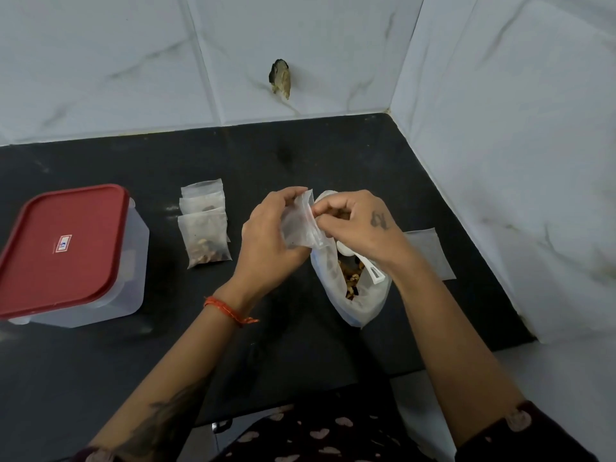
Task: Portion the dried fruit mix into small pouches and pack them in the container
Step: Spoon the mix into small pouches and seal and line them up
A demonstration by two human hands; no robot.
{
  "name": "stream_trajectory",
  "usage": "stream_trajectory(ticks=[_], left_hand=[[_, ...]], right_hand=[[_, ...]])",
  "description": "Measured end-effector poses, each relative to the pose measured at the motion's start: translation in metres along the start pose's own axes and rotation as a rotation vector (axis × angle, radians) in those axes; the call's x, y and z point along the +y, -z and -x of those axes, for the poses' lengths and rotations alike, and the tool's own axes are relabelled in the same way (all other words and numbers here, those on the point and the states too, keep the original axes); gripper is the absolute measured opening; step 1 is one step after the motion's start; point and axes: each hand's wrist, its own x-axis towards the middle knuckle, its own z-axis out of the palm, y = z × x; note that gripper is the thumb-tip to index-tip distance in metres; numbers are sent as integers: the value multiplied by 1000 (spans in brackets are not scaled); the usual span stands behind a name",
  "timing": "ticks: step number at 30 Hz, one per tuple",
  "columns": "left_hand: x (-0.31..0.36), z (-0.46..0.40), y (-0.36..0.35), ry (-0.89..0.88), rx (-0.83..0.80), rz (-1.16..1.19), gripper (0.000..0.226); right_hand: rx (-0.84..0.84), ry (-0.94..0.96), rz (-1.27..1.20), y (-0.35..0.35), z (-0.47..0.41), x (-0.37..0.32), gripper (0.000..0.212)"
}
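Fingers (301,208) of both hands pinch one small pouch (300,225); three filled pouches (205,225) lie beside one container (70,258).

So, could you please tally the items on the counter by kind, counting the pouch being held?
Filled pouches stacked on the counter: 3
Pouch held in both hands: 1
Empty pouch lying flat: 1
Big bag of dried fruit mix: 1
Red-lidded container: 1
Total: 7
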Motion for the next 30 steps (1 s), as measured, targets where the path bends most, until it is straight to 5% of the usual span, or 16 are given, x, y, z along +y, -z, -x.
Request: stream_trajectory(ticks=[7,15,20,25,30], left_hand=[[-2,0,-3,-67,-43,-144,65],[-2,-3,-3,-67,-75,-110,66],[-4,-2,-6,-57,-99,-91,52],[-11,4,-7,87,-90,-7,51],[-15,9,-17,198,-116,17,58]], right_hand=[[-78,-19,-139,1,7,-1,26],[-23,-5,79,-2,10,-4,41],[-24,-33,148,9,14,1,29],[176,-183,218,38,22,29,16],[-51,-470,582,26,31,49,29]])
